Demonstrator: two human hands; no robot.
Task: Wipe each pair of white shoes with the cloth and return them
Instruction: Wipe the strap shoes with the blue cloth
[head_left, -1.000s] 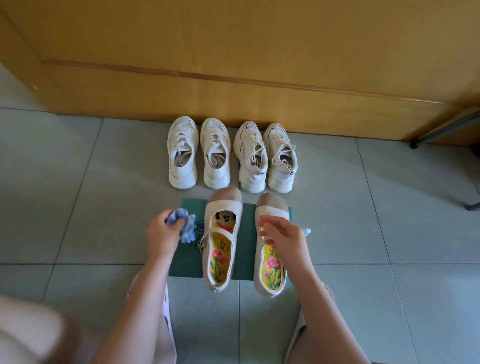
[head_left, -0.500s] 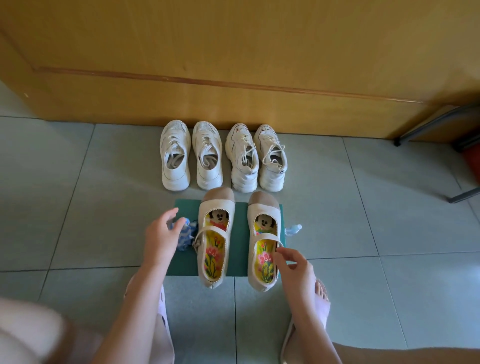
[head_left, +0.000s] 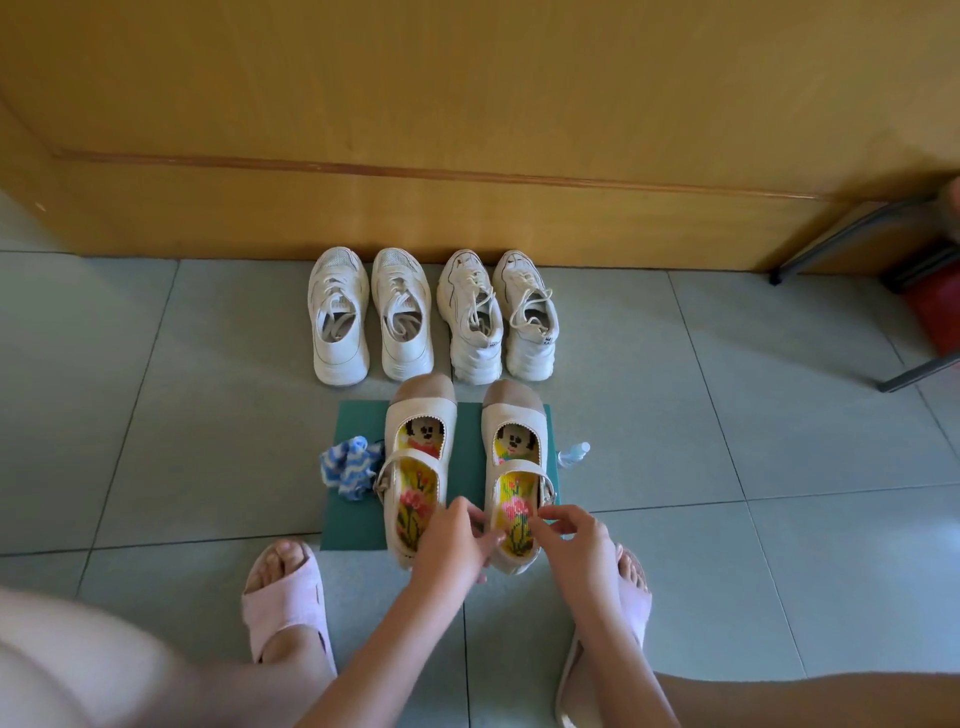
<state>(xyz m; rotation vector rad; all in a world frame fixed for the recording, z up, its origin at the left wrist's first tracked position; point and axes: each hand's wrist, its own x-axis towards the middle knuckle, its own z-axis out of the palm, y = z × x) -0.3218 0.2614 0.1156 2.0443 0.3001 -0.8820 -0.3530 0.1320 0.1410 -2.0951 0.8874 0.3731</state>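
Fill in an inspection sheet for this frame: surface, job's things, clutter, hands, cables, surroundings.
Surface: grey tiled floor with a green mat laid on it.
Job's things: left sneaker pair and right sneaker pair in a row by the wooden panel; both strap shoes on the mat; blue-white cloth at the mat's left edge, unheld.
Clutter: small clear bottle right of the mat.
Hands: left hand grips the left strap shoe at its heel; right hand grips the right strap shoe likewise.
Cables: nothing seen.
Surroundings: pink slippers on the feet; red object at right.
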